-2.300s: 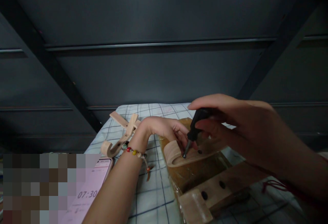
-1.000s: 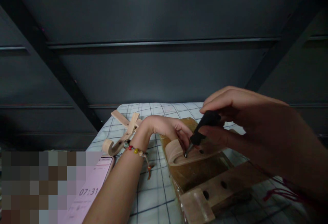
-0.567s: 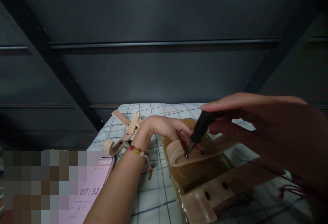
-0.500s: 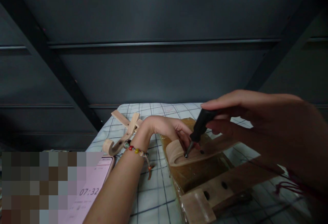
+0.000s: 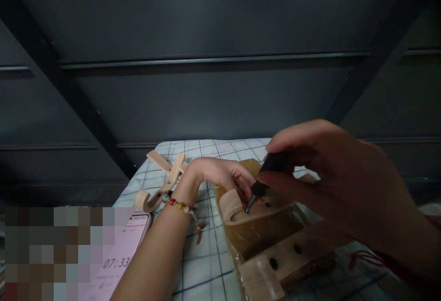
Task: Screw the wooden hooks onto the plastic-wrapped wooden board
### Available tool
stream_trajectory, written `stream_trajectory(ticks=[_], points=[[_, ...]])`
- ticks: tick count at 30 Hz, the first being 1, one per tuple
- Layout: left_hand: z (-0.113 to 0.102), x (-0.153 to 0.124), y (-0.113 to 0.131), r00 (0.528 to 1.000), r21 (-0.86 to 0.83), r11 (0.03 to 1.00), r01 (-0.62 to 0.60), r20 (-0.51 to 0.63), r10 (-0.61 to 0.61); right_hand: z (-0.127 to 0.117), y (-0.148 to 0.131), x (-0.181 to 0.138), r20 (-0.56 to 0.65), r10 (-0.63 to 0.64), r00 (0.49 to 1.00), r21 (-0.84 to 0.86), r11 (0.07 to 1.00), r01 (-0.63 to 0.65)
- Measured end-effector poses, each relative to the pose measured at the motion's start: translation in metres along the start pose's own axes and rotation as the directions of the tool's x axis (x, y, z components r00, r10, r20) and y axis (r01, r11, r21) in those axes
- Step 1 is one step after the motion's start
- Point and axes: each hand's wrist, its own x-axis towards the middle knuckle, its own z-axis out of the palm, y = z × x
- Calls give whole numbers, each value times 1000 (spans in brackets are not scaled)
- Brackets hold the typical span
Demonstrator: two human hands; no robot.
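Note:
My right hand (image 5: 310, 167) is closed round the black handle of a screwdriver (image 5: 259, 190). The screwdriver leans, its metal tip down at a hole near the curled end of a curved wooden hook piece (image 5: 231, 205). Bent at the wrist, my left hand (image 5: 229, 174) has its fingers curled against the far side of that piece, close to the shaft; its fingertips are partly hidden. A second wooden piece (image 5: 292, 255) with two dark holes lies nearer me. Both pieces rest over a brown, plastic-wrapped block (image 5: 257, 234).
Several pale wooden hook pieces (image 5: 172, 172) lie crossed at the left on the checked tablecloth (image 5: 203, 264). A phone (image 5: 119, 255) showing a timer is beside my left forearm. Dark panels (image 5: 220, 99) rise behind the table.
My right hand has come down and left along the screwdriver, its fingers now lower on the handle. The tip stays at the same hole. My left hand keeps its place on the wood.

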Motion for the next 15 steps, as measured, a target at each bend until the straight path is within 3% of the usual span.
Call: stream_trajectory(ticks=[6,10,15], points=[[3,-1,4,1000,32,999,16,-15,-16,-10,1,-2,130,-81,988,-23,996,84],[5,0,4,999,59,997,46,-33,-44,-15,7,-1,117,-52,992,-65,996,60],[7,-6,11,995,120,990,74,-76,-65,-12,8,1,114,-31,993,75,997,23]])
